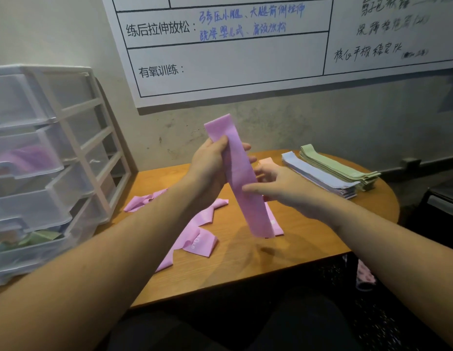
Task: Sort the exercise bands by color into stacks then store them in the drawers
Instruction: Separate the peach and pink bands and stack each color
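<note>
pink band held upright over the desk, two sorted stacks waiting.

the left hand [212, 163] has its fingers wrapped around the upper part of a pink band [242, 178]; the right hand [276, 183] touches its middle with fingers spread wide, gripping nothing. loose pink bands [195, 234] lie on the desk [245, 264] at 6 o'clock of it, the blue stack [319, 176] and green stack [339, 165] at 3 o'clock, the drawers [43, 163] at 9 o'clock.

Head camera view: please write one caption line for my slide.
Left hand grips a pink band upright, right hand beside it, near blue and green stacks.
</note>
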Action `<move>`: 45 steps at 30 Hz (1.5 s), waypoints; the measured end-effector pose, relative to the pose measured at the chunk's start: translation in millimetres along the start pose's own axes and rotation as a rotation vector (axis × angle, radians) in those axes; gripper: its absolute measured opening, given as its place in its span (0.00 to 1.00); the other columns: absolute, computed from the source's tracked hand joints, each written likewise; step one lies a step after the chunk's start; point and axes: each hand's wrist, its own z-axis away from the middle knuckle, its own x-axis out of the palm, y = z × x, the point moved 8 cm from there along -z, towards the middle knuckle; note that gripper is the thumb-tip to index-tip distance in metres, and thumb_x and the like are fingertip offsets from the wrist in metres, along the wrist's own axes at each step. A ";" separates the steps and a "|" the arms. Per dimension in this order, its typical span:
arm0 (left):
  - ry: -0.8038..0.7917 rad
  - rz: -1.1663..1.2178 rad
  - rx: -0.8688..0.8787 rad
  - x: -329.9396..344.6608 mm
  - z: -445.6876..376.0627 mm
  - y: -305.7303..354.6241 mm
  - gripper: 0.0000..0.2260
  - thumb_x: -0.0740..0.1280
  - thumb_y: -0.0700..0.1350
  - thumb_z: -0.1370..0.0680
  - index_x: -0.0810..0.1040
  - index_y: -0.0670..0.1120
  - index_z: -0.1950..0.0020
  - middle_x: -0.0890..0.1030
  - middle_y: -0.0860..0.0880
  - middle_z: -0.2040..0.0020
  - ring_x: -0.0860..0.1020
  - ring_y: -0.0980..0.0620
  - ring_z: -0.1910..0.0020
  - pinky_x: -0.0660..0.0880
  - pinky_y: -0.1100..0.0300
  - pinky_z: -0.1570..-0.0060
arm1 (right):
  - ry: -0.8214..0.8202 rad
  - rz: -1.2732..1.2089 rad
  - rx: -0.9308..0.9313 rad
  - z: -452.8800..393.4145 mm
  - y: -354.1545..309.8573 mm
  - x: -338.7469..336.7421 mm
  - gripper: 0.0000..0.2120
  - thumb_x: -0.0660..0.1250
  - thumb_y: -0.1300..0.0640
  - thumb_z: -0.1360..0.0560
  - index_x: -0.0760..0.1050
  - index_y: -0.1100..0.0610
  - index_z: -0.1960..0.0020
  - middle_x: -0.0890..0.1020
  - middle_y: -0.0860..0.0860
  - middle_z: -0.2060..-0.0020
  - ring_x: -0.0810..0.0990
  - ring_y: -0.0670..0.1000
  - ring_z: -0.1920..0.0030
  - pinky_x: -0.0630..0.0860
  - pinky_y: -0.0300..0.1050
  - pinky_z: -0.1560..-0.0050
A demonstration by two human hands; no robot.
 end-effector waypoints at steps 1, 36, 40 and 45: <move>0.012 0.009 0.018 0.2 -3.8 1.1 0.11 0.54 0.43 0.13 0.71 0.40 0.36 0.84 0.44 0.54 0.85 0.47 0.62 0.83 0.54 0.65 | -0.017 0.022 0.000 -0.2 6.7 2.8 0.10 0.74 0.55 0.25 0.81 0.51 0.43 0.87 0.49 0.51 0.85 0.46 0.52 0.81 0.42 0.51; 0.255 -0.351 -0.271 -38.0 -198.9 -193.1 0.10 0.60 0.37 0.20 0.74 0.48 0.43 0.81 0.46 0.54 0.80 0.46 0.55 0.77 0.52 0.55 | 0.016 0.867 -0.013 -46.7 148.6 -40.0 0.24 0.69 0.39 0.26 0.70 0.39 0.32 0.73 0.40 0.64 0.80 0.50 0.54 0.67 0.43 0.60; 0.256 -0.484 -0.303 -46.4 -211.5 -215.9 0.10 0.63 0.38 0.20 0.76 0.48 0.41 0.82 0.44 0.48 0.82 0.44 0.48 0.81 0.47 0.45 | 0.051 0.830 -0.137 -42.6 155.2 -45.8 0.15 0.68 0.36 0.26 0.79 0.40 0.43 0.74 0.39 0.66 0.79 0.44 0.58 0.66 0.40 0.63; 0.268 -0.603 -0.268 -59.6 -225.4 -221.6 0.13 0.62 0.36 0.22 0.76 0.51 0.41 0.80 0.46 0.51 0.81 0.47 0.55 0.81 0.48 0.50 | 0.068 0.858 -0.289 -39.6 152.7 -40.1 0.13 0.65 0.37 0.26 0.80 0.44 0.52 0.73 0.40 0.64 0.73 0.43 0.60 0.67 0.40 0.67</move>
